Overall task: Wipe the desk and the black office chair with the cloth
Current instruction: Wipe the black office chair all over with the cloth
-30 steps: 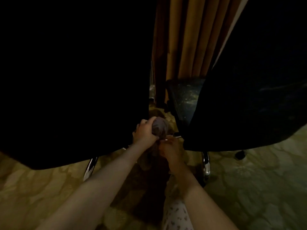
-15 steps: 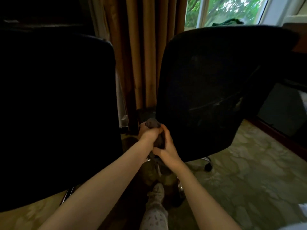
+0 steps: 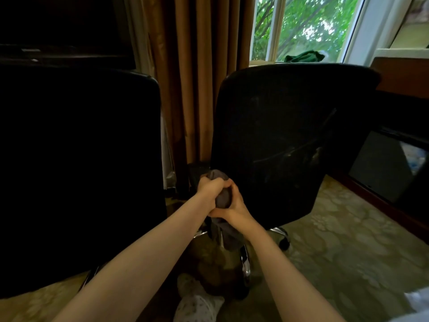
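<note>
Brown curtain [image 3: 197, 89] behind; left hand [image 3: 210, 190] and right hand [image 3: 234, 206] clench fingers [image 3: 216, 183] round the cloth [image 3: 223, 197] near the black office chair [image 3: 278, 135]; chair-wiping seems next, needing the cloth pressed onto its backrest.

Single head-worn wide-angle view, facing forward and down; black office chair [image 3: 278, 140] close ahead, window [image 3: 306, 26] beyond, floor [image 3: 348, 240] below.

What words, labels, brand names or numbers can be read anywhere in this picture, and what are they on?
None can be read in this view.
The black office chair, the other dark chair, the cloth and the curtain show no writing.
The pale trouser leg has small printed marks, too blurred to tell whether any are letters.
</note>
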A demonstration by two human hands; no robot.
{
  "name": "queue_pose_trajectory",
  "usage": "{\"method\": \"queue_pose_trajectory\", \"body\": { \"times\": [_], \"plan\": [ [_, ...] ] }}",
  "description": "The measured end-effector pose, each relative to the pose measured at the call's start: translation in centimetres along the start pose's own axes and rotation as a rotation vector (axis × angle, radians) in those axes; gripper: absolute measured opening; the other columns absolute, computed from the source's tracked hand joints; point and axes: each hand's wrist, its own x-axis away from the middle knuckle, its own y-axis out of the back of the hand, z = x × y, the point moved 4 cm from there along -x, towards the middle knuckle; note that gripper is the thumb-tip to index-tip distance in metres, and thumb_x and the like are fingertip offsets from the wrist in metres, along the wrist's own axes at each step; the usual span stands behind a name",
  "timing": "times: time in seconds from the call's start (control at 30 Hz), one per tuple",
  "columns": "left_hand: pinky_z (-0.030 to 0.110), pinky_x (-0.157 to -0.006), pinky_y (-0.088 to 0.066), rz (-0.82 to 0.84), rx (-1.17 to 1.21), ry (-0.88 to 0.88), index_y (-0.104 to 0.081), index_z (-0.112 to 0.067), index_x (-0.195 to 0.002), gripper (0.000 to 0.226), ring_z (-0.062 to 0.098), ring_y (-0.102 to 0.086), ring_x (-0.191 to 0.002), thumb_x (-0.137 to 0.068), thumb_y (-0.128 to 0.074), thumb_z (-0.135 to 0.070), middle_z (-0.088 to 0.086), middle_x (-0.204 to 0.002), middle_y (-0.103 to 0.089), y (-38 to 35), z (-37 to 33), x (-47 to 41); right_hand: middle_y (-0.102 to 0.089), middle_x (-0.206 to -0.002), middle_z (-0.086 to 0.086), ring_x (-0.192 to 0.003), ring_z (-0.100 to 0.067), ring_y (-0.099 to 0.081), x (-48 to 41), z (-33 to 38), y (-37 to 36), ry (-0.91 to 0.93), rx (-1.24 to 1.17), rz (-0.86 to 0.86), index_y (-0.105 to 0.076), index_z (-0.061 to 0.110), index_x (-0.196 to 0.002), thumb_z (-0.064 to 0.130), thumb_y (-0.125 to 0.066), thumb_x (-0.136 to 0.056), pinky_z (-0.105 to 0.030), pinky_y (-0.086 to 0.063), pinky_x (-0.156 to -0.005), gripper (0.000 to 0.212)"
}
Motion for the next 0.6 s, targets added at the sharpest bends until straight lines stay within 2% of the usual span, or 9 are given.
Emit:
{"method": "queue_pose_trajectory", "body": {
  "times": [0.1,0.2,0.27,0.33,0.37,0.43,0.47,0.53,0.6],
  "plan": [
    [0.043,-0.097,-0.047,0.031,-0.022,-0.01,-0.054,-0.003,-0.118,0.046,0.031,-0.058,-0.107,-0.076,-0.074,-0.01,0.016,-0.113,-0.062,-0.4,-0.7,0.6,-0.035,-0.144,-0.005,-0.131,-0.023,-0.039,0.2,0.7,0.4,0.044,0.059,-0.116,-0.017,0.026,-0.149,0.015,-0.081,-0.067,-0.04,-0.041,-0.105,0.105],
    [0.044,-0.097,-0.046,0.096,-0.033,-0.016,-0.05,-0.006,-0.111,0.04,0.028,-0.057,-0.106,-0.077,-0.072,-0.008,0.014,-0.111,-0.059,-1.2,-2.3,1.7,-0.043,-0.137,-0.003,-0.125,-0.019,-0.045,0.7,2.0,1.7,0.094,0.052,-0.264,-0.028,0.022,-0.145,0.014,-0.077,-0.073,-0.027,-0.044,-0.094,0.087],
    [0.041,-0.088,-0.05,0.162,-0.005,0.009,-0.051,-0.01,-0.114,0.04,0.027,-0.057,-0.101,-0.079,-0.069,-0.011,0.012,-0.11,-0.059,-2.1,-3.8,2.4,-0.05,-0.129,-0.002,-0.118,-0.018,-0.051,1.1,3.1,3.2,0.117,0.042,-0.339,-0.036,0.024,-0.139,0.013,-0.075,-0.075,-0.028,-0.046,-0.092,0.075],
    [0.038,-0.075,-0.049,0.159,-0.033,0.04,-0.052,-0.017,-0.118,0.042,0.026,-0.056,-0.097,-0.079,-0.067,-0.023,0.011,-0.112,-0.058,-2.8,-5.8,3.7,-0.057,-0.119,-0.001,-0.109,-0.015,-0.057,1.5,4.6,4.6,0.148,0.067,-0.394,-0.043,0.026,-0.131,0.011,-0.07,-0.079,-0.031,-0.051,-0.09,0.061],
    [0.039,-0.077,-0.049,0.131,-0.074,0.029,-0.051,-0.02,-0.12,0.048,0.027,-0.055,-0.1,-0.076,-0.067,-0.031,0.01,-0.115,-0.057,-3.1,-6.7,3.9,-0.058,-0.116,0.0,-0.105,-0.014,-0.058,1.7,5.4,5.4,0.164,0.081,-0.421,-0.045,0.026,-0.129,0.011,-0.067,-0.081,-0.031,-0.052,-0.088,0.055],
    [0.046,-0.09,-0.048,0.08,-0.102,-0.071,-0.047,-0.026,-0.128,0.071,0.031,-0.053,-0.11,-0.062,-0.066,-0.046,0.008,-0.122,-0.054,-4.0,-8.7,3.2,-0.06,-0.114,0.002,-0.104,-0.013,-0.059,1.9,7.2,6.8,0.215,0.101,-0.474,-0.049,0.026,-0.126,0.011,-0.065,-0.082,-0.031,-0.052,-0.089,0.049],
    [0.048,-0.093,-0.046,0.056,-0.088,-0.118,-0.046,-0.029,-0.13,0.075,0.031,-0.052,-0.112,-0.06,-0.063,-0.049,0.007,-0.124,-0.054,-4.3,-9.6,2.6,-0.059,-0.114,0.003,-0.106,-0.012,-0.058,1.8,8.1,7.6,0.246,0.106,-0.496,-0.049,0.026,-0.125,0.011,-0.064,-0.083,-0.032,-0.051,-0.091,0.048],
    [0.048,-0.094,-0.046,0.025,-0.005,-0.163,-0.048,-0.028,-0.128,0.068,0.031,-0.052,-0.111,-0.065,-0.057,-0.053,0.007,-0.126,-0.054,-4.4,-11.6,2.9,-0.058,-0.114,0.005,-0.106,-0.01,-0.056,1.5,10.0,8.9,0.301,0.097,-0.546,-0.05,0.027,-0.124,0.011,-0.063,-0.083,-0.032,-0.048,-0.095,0.046],
    [0.046,-0.097,-0.044,-0.034,0.067,-0.255,-0.046,-0.023,-0.13,0.053,0.03,-0.049,-0.115,-0.083,-0.052,-0.046,0.008,-0.13,-0.05,-4.0,-13.9,3.8,-0.056,-0.115,0.005,-0.107,-0.01,-0.054,1.0,12.0,10.4,0.361,0.112,-0.656,-0.049,0.027,-0.124,0.013,-0.063,-0.082,-0.032,-0.046,-0.096,0.047]
  ]
}}
